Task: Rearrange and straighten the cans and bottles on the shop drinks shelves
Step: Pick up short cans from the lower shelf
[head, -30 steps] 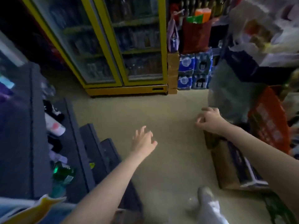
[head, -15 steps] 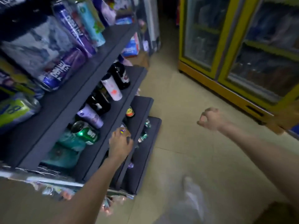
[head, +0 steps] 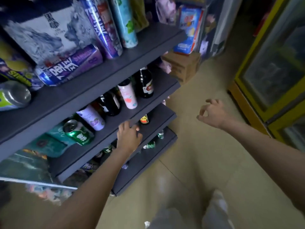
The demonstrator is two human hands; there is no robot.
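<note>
— What stands on the dark grey, matte, flat-fronted shelves [head: 115, 66]?

— On the middle shelf, a green metal can [head: 77, 132] with a shiny top stands near the front edge, tilted in this wide view. Beside it is a slim white can with a purple fruit print [head: 91, 118], then a dark glass bottle [head: 110, 103], a slim white can with a pink print [head: 127, 95] and a second dark glass bottle with a red label [head: 145, 83] toward the shelf's far end. On the shelf above, a purple-and-blue can [head: 69, 67] lies on its side; a tall purple can [head: 105, 28] and a tall pale teal can [head: 125, 22] lean upright near it.

— And the hands?

— The left hand [head: 128, 138] reaches forward with the arm stretched, palm down, fingers bent over the front edge of the lower shelf, just below the middle shelf. Whether the grip closes on anything there I cannot tell. The right hand [head: 212, 113] hangs in the air over the beige tiled floor [head: 189, 162], well apart from the shelves, fingers curled, thumb and forefinger making a ring, holding nothing.

— What differs from half a second ago?

— The view has come nearer the shelves. The left hand stays at the same shelf edge; the right hand keeps its curled pose.
</note>
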